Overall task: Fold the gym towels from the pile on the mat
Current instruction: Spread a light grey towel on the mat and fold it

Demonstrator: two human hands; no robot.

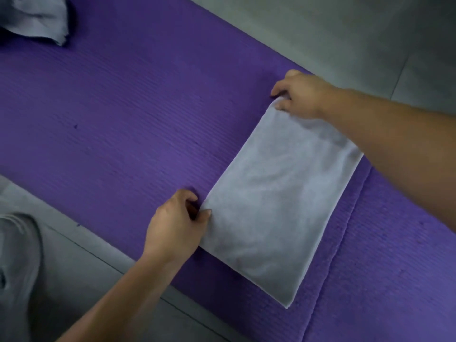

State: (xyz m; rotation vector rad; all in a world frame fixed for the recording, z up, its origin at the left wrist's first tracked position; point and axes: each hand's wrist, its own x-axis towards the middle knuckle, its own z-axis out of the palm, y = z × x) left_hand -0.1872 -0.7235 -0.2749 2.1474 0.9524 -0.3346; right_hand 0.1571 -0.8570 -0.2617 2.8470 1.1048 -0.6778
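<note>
Head view cuts off the towel pile (37, 18) at top left, and the right forearm hides one corner of the folded towel (276, 198). The towel lies flat across the mat (123, 107). The left hand (177, 223) pinches its near corner and the right hand (301, 95) its far corner at the mat's edge. Bare mat stretches leftward.

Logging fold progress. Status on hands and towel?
Left hand pinches towel at near corner, right hand at far corner. Towel flat on mat, neat rectangle. Pile lies apart, nothing blocking.

bare forearms (128, 287), grey trouser leg (17, 255)
</note>
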